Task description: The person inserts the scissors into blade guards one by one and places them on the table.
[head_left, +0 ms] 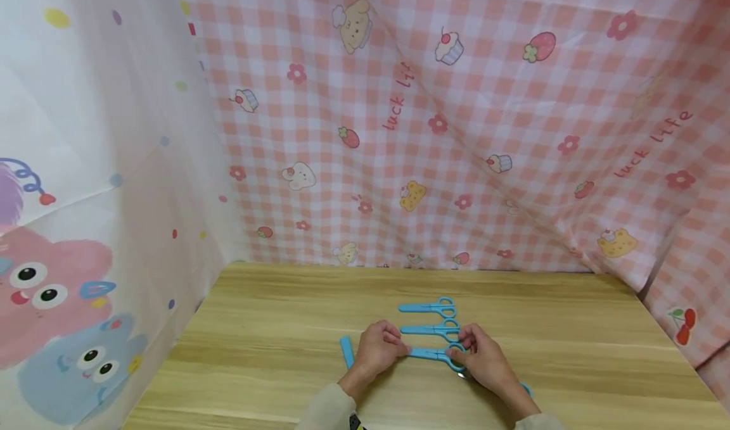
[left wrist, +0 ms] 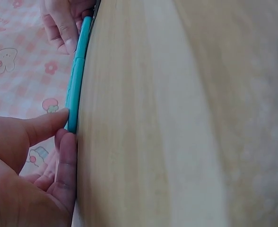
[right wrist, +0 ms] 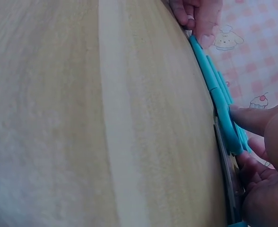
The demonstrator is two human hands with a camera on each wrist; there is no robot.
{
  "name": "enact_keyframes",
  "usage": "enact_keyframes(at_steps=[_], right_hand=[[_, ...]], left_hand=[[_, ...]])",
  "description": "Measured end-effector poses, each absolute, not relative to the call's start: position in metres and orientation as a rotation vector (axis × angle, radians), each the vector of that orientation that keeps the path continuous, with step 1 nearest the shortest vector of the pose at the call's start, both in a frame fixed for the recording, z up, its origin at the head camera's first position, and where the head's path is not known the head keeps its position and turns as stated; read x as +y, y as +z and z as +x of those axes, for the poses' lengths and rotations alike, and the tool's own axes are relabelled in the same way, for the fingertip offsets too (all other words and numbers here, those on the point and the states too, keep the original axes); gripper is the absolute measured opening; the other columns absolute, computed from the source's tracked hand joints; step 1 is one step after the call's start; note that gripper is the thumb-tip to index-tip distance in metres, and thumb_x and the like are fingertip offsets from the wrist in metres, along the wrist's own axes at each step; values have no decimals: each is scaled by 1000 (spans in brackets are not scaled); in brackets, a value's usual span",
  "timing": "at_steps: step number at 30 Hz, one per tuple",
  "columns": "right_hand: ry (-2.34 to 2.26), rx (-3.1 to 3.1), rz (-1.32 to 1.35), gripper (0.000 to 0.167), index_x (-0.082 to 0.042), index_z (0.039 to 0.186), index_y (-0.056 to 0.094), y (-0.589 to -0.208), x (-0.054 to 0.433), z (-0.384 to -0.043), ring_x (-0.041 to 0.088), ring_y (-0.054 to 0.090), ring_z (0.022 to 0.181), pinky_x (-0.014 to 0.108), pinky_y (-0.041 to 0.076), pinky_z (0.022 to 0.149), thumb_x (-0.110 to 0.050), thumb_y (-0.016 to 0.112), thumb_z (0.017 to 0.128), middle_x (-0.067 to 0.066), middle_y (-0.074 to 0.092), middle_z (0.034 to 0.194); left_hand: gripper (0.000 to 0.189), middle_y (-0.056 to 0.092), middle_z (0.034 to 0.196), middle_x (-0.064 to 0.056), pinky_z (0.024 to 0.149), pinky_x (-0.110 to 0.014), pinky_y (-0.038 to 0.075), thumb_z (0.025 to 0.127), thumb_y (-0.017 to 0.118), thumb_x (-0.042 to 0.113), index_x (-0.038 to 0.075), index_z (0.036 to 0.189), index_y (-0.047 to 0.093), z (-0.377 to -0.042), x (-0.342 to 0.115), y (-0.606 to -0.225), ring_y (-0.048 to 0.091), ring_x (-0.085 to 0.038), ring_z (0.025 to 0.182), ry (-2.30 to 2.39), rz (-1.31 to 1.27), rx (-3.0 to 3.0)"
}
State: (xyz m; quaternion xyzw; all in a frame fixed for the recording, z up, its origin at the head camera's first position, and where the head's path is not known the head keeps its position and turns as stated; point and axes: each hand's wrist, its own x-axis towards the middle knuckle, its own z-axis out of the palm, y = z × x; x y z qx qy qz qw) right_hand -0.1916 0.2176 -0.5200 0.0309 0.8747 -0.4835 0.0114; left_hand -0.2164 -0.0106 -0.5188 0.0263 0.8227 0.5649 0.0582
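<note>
Three light-blue scissors with sheathed blades lie in a row on the table, their tips to the left. My left hand (head_left: 377, 347) pinches the sheath tip of the nearest scissors (head_left: 424, 353) between thumb and fingers. At the other end, my right hand (head_left: 483, 357) holds the finger loops, its thumb (right wrist: 252, 118) on the handle in the right wrist view. Just beyond are the middle scissors (head_left: 419, 330) and the far scissors (head_left: 419, 308). Under my right hand, mostly hidden, lies another pair with a bare metal blade (right wrist: 230, 175) and a blue handle (head_left: 526, 389).
A loose blue sheath (head_left: 346, 350) lies left of my left hand, partly behind the wrist. The wood-grain table (head_left: 274, 328) meets a pink checked cloth (head_left: 399, 227) at the back and a white printed cloth (head_left: 148, 227) on the left.
</note>
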Motion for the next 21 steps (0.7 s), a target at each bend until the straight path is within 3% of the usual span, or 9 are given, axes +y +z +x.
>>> enact_keyframes(at_steps=[15, 21], right_hand=[[-1537, 2735, 51, 28, -4, 102, 55, -519, 219, -191, 13, 44, 70, 23, 37, 59, -11, 77, 86, 5, 53, 88], [-1548, 2672, 46, 31, -2, 108, 54, -517, 223, -189, 16, 46, 75, 23, 40, 60, -14, 75, 88, 6, 54, 93]], left_hand=[[28, 64, 75, -2, 55, -25, 49, 78, 83, 4, 2, 93, 60, -214, -10, -513, 57, -12, 63, 1772, 39, 2400], [28, 62, 78, -4, 55, -27, 51, 79, 81, 3, -1, 96, 59, -212, -10, -508, 57, -14, 64, 1785, 50, 2350]])
